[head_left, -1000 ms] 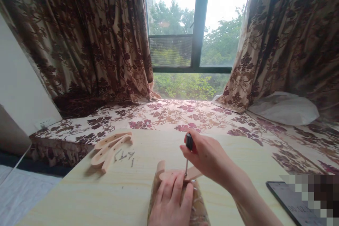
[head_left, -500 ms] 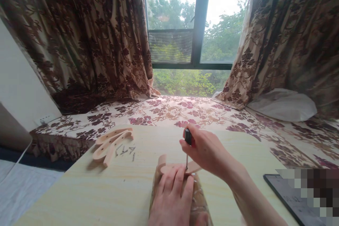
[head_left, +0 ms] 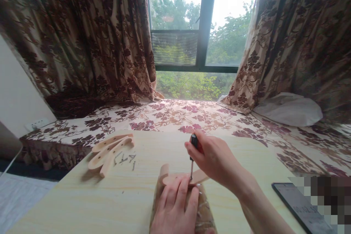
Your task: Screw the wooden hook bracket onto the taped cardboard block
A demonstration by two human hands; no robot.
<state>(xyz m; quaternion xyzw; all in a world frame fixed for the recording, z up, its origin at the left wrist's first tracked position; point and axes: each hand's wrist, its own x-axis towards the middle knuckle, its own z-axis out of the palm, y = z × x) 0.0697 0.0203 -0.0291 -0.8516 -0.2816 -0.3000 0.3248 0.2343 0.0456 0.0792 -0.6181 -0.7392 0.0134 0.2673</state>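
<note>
Upright in my right hand (head_left: pixel 210 150) is a screwdriver (head_left: pixel 194 142) with a black handle, its fingers wrapped round the handle. The shaft's tip meets a pale wooden piece (head_left: pixel 199 177) near my left fingertips. My left hand (head_left: pixel 178 203) lies flat with fingers spread, pressing on that wood and on a brown, shiny wrapped block (head_left: pixel 205 208) under it. Another rounded wooden end (head_left: pixel 164 170) stands up at the block's far left edge. Whether a screw sits under the tip is too small to tell.
On the pale wooden table (head_left: pixel 90 197), curved wooden pieces with holes (head_left: pixel 105 153) lie at the left, beside several loose screws (head_left: pixel 124 158). A dark-framed device (head_left: pixel 296 204) lies at the right. Behind are a floral-covered ledge (head_left: pixel 170 117), curtains and a window.
The view has shifted slightly, so the table items appear a little further left. My right hand still holds the screwdriver at the wood, and my left hand stays pressed down.
</note>
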